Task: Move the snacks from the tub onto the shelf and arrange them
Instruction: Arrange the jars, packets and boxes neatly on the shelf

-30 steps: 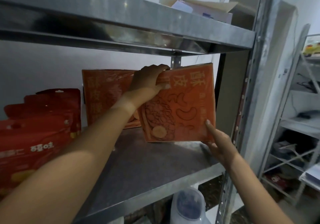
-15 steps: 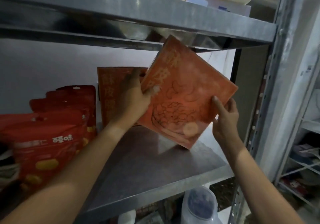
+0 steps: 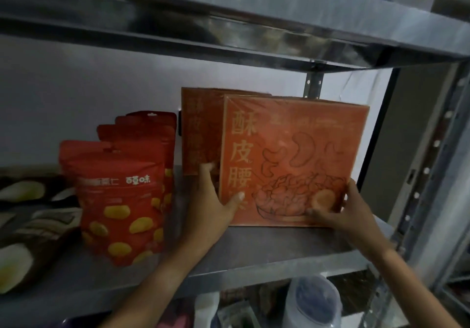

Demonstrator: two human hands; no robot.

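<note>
An orange cashew snack box [image 3: 292,160] stands upright on the metal shelf [image 3: 254,269], right of centre. My left hand [image 3: 211,200] grips its lower left edge, thumb on the front. My right hand [image 3: 340,210] holds its lower right corner, fingers spread over the front. A second orange box [image 3: 199,129] stands just behind it, to the left. Red snack pouches [image 3: 119,200] stand in a row further left on the same shelf. The tub is out of sight.
Dark patterned packets [image 3: 28,226] lie at the far left of the shelf. An upper shelf [image 3: 229,10] hangs close above the boxes. A steel upright [image 3: 429,175] bounds the right side. A lidded plastic jar [image 3: 314,302] sits on the level below.
The orange box was tilted and lifted under the upper shelf; it now stands upright on the shelf in front of the other box. Both hands slid down to its lower corners.
</note>
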